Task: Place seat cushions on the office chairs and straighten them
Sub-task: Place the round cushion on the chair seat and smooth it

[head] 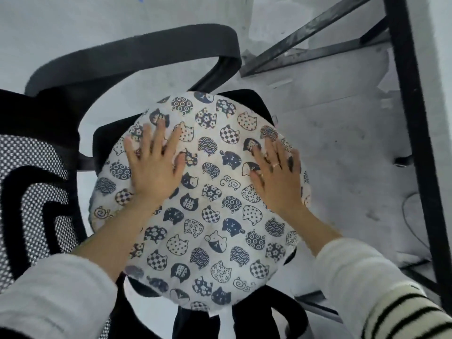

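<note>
A round white seat cushion (208, 216) printed with navy cat faces lies on the seat of a black office chair (247, 99) and covers nearly all of it. My left hand (154, 165) lies flat on the cushion's upper left part, fingers straight and spread. My right hand (276, 172), with a ring on one finger, presses flat on the cushion's right side near its edge. The chair's mesh backrest (29, 204) stands at the left, and a curved black armrest (137, 52) arcs above the cushion.
A black metal table frame (411, 118) runs down the right side, with a crossbar (315, 25) at the top right. A thin cable (411, 226) lies on the pale grey floor. The chair's lower armrest (288, 311) sits near the bottom edge.
</note>
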The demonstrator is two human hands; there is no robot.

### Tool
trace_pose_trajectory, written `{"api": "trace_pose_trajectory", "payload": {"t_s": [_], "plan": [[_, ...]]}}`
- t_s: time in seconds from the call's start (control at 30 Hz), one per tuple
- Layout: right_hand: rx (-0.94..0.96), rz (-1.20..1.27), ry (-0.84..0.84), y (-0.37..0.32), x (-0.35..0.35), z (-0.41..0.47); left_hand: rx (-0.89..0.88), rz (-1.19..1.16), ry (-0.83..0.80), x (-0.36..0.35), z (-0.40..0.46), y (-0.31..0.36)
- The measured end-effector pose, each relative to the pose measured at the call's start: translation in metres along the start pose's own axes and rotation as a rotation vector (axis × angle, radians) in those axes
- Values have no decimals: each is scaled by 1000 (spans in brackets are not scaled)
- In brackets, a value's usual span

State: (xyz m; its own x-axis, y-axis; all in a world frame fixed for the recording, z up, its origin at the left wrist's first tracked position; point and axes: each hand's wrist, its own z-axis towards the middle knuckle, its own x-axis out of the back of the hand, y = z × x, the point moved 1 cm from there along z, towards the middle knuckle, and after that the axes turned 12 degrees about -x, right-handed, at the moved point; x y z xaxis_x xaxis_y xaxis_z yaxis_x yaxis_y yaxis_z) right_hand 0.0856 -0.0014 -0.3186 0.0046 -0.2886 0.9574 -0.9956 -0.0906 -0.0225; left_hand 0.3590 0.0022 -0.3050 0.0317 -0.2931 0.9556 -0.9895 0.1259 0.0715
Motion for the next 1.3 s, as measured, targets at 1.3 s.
{"api": "trace_pose_trajectory", "payload": {"t_s": [1.3], "plan": [[-246,74,17,-14,-33,-69,556,-173,56,-41,-101,30]]}}
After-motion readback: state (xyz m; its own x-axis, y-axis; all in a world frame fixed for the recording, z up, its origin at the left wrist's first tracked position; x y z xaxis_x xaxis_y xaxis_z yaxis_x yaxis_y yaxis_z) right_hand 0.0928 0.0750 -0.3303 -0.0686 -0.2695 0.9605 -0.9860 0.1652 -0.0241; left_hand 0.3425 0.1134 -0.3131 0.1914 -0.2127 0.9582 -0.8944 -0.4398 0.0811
